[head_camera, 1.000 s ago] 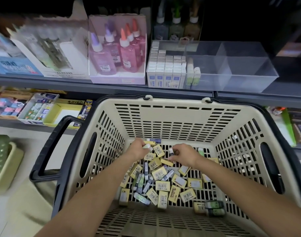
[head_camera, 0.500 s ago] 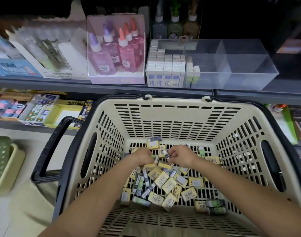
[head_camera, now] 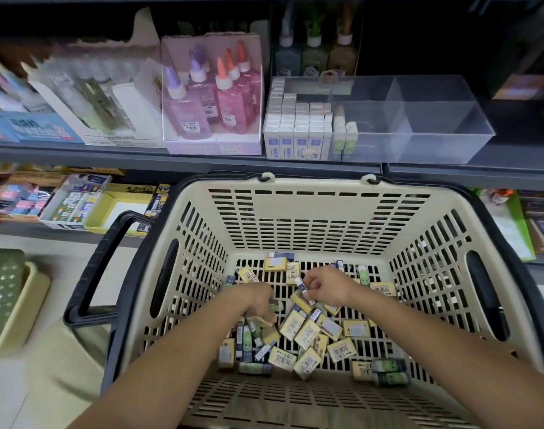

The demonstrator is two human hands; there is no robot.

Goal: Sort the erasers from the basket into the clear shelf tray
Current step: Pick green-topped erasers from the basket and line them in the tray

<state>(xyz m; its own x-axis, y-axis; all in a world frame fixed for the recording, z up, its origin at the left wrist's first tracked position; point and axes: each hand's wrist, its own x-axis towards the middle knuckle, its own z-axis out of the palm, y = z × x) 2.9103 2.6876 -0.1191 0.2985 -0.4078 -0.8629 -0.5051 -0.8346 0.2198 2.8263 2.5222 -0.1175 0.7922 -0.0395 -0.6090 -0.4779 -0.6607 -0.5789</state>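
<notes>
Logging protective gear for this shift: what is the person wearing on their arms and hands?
Nothing visible. The left hand and right hand are ungloved, with no watch or band at either wrist. Both forearms are uncovered to the picture's edge, so no sleeve shows. Rings: cannot tell.

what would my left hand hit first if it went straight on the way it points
Most likely the erasers in the basket: the left hand points down into that pile, though depth is unclear.
</notes>
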